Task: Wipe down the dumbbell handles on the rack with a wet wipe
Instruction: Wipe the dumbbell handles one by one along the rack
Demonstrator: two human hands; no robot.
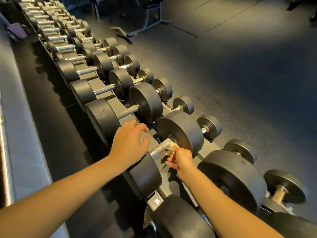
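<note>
My right hand (pixel 181 160) pinched the wet wipe (pixel 170 148) at the far right end of the dumbbell handle (pixel 157 149). The rest of it ran near and left, toward my open left hand (pixel 128 143).

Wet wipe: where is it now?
The wet wipe is lower centre in the head view, bunched in the right hand at the right end of a dumbbell handle, beside its weight head.
</note>
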